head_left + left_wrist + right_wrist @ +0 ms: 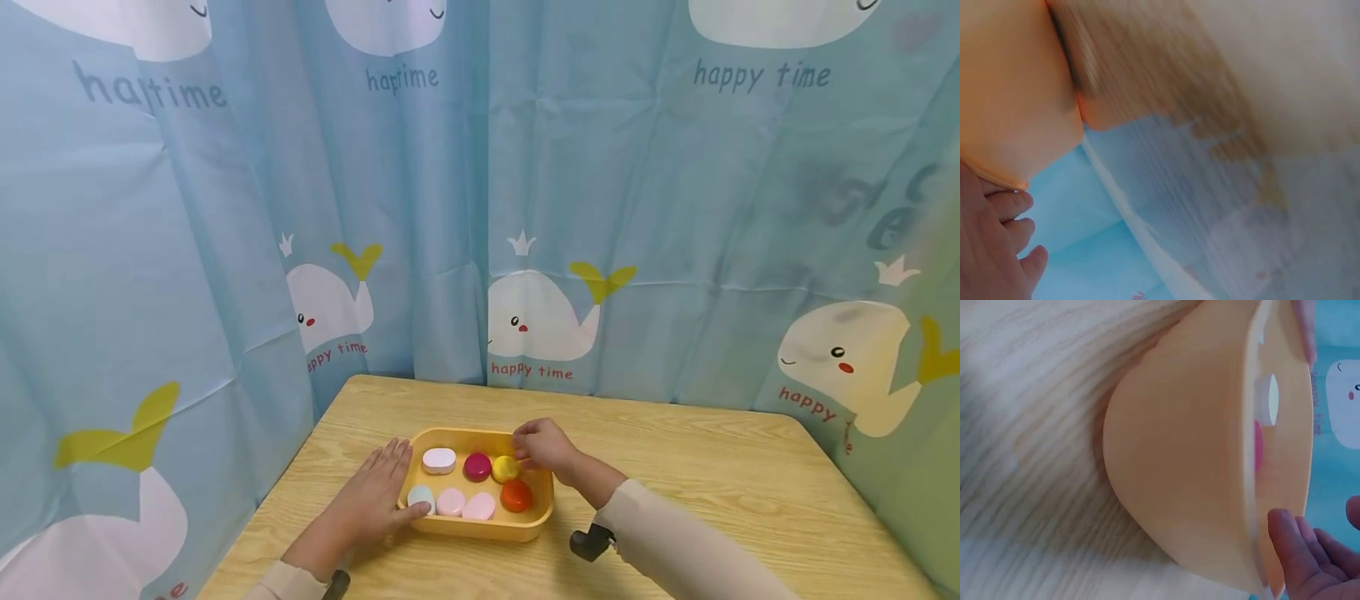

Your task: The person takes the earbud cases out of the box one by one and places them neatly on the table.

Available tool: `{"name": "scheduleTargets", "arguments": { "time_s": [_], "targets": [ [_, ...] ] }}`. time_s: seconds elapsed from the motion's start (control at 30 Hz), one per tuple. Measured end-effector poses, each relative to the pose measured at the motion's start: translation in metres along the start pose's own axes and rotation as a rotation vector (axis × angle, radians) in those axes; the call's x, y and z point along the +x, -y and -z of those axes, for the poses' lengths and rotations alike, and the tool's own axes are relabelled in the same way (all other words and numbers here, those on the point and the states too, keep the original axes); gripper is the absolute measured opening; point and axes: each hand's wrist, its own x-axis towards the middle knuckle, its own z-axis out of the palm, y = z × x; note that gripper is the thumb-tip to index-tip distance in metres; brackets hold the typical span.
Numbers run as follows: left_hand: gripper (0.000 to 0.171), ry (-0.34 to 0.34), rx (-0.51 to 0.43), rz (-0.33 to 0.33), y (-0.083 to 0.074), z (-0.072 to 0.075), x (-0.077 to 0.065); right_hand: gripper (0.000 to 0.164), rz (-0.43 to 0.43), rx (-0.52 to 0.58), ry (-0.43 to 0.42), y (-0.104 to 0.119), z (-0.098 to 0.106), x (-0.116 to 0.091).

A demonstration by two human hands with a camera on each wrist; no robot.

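A yellow-orange plastic box [480, 528] holds several smooth, rounded pieces: a white oblong one [438, 460], a magenta one [477, 467], a yellow one [506, 469], an orange-red one [516, 496], a pale blue one [422, 498] and two pink ones. Along the box's left rim my left hand [373, 492] rests with straight fingers, its thumb at the front corner. My right hand [547, 450] reaches over the right rim at the back corner, fingers close to the yellow piece. In the right wrist view, thumb and fingers [1285, 534] stand apart with nothing visible between them.
The box stands on a light wood-grain table [697, 467]. Blue curtains [420, 208] printed with white whales hang behind and along both sides. A black wrist mount [590, 543] sticks out beneath the right sleeve.
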Motion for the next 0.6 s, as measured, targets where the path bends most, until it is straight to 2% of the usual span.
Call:
{"name": "scheduleTargets", "arguments": {
  "time_s": [0.33, 0.6],
  "targets": [
    [0.097, -0.014, -0.003, 0.0, -0.001, -0.002, 0.0, 0.032, 0.008, -0.111, 0.026, -0.003, -0.009, 0.001],
    [0.098, 0.002, -0.008, 0.01, -0.002, 0.0, 0.0, 0.04, -0.008, -0.234, -0.002, -0.01, -0.016, 0.004]
  ]
}}
